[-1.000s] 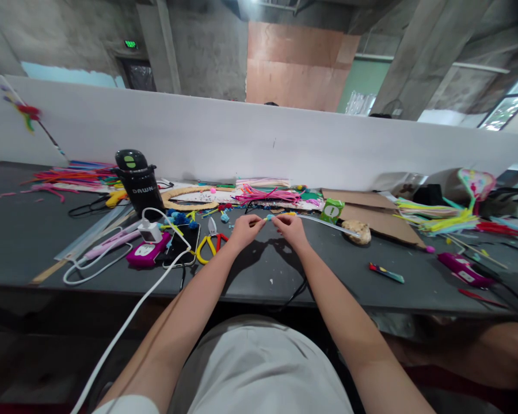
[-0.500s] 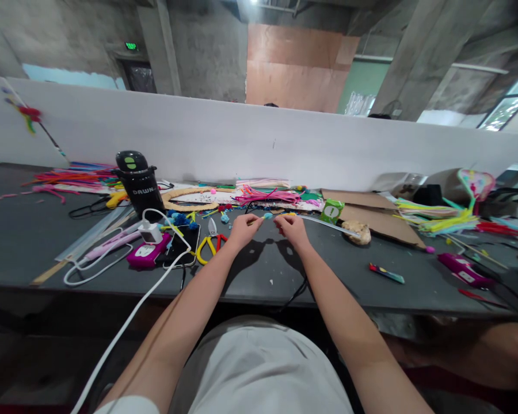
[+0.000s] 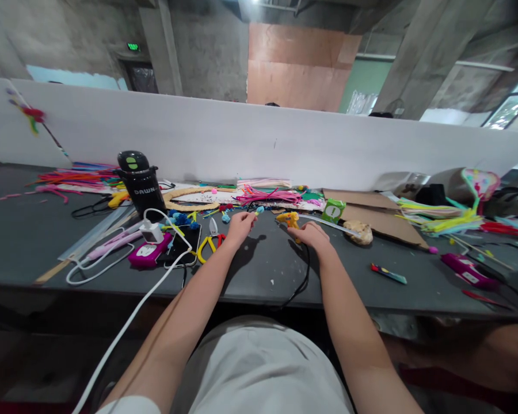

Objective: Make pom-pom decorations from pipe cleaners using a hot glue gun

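Observation:
My left hand is closed in a pinch on a small fluffy light-blue piece with a bit of yellow at its base. The piece sticks out past the fingertips, above the table. To the right, my right hand is at a yellow hot glue gun, its thumb lying across the handle and the other fingers partly hidden. The gun's nozzle faces left, and its black cord runs down to the table's front edge. Yellow-and-red-handled pliers lie left of my left hand.
Left stand a black tumbler, a purple power socket and a phone. Pink pipe cleaners lie at the back. A green box, a tan lump, cardboard and a utility knife are right.
My right hand has left the light-blue piece and moved right and slightly down to the glue gun's handle. My left hand has shifted a little left, still holding the piece.

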`<state>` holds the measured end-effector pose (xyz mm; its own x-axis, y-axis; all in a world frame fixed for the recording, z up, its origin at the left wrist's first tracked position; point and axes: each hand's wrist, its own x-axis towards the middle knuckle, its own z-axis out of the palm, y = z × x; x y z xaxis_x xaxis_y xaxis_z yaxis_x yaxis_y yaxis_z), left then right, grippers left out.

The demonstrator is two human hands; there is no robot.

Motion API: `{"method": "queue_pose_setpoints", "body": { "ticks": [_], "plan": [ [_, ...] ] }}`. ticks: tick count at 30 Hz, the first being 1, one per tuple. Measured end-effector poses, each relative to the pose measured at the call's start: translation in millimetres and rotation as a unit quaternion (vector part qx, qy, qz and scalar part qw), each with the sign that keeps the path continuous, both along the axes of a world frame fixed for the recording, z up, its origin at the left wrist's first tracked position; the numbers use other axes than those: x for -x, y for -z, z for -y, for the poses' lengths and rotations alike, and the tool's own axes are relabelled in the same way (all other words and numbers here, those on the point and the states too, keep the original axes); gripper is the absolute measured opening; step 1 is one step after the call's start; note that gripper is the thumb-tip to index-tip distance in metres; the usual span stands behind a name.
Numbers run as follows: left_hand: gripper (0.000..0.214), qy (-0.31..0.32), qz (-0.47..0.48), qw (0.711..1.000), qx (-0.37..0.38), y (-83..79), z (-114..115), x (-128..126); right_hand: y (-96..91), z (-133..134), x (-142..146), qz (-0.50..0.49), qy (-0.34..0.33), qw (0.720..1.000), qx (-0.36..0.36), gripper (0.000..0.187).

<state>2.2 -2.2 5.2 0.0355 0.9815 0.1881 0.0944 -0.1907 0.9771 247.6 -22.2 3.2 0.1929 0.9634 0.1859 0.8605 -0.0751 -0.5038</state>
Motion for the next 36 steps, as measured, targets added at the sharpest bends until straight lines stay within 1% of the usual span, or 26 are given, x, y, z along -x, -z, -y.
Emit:
{"method": "queue_pose_setpoints", "body": {
  "ticks": [3,6,9,12,14,15,18,20,24,27,32,36],
  "plan": [
    [0.032,0.002,-0.023,0.999,-0.028,1.8,-1.9,0.1,-0.7,-0.7,6.1,0.037,0.06,0.997,0.038,0.054],
    [0.032,-0.013,-0.058,0.996,-0.064,3.2,-2.5,0.1,3.9,-5.7,10.1,0.037,0.067,0.996,0.04,0.058],
    [0.031,-0.026,-0.083,0.992,-0.087,3.4,-1.2,0.2,12.7,-13.3,10.4,0.001,0.026,0.999,0.031,0.046],
    [0.031,-0.029,-0.096,0.989,-0.107,3.9,-0.7,1.1,20.7,-20.4,10.4,-0.081,-0.016,0.996,-0.042,0.028],
    [0.031,-0.038,-0.106,0.986,-0.124,5.1,-1.6,2.1,22.0,-22.9,12.2,-0.151,-0.048,0.984,-0.086,0.022],
    [0.031,-0.045,-0.113,0.984,-0.133,5.8,-2.3,2.7,21.1,-23.2,13.9,-0.189,-0.069,0.975,-0.092,0.023],
    [0.031,-0.068,-0.136,0.977,-0.146,7.2,-4.2,4.5,13.2,-19.3,21.8,-0.299,-0.132,0.942,-0.069,0.029],
    [0.031,-0.078,-0.15,0.975,-0.145,7.2,-4.7,5.8,7.0,-13.9,28.1,-0.338,-0.161,0.925,-0.063,0.03],
    [0.029,-0.094,-0.162,0.973,-0.138,5.5,-4.5,7.9,0.4,-3.7,38.2,-0.328,-0.199,0.92,-0.077,0.031],
    [0.028,-0.093,-0.162,0.973,-0.135,4.6,-4.0,9.0,-0.6,1.2,42.8,-0.32,-0.215,0.92,-0.069,0.029],
    [0.03,-0.085,-0.171,0.972,-0.139,3.9,-2.6,9.3,-0.4,3.7,45.6,-0.279,-0.226,0.932,-0.06,0.026],
    [0.032,-0.081,-0.168,0.972,-0.142,2.1,-0.5,8.2,2.9,0.6,45.3,-0.274,-0.219,0.934,-0.064,0.027]
  ]
}}
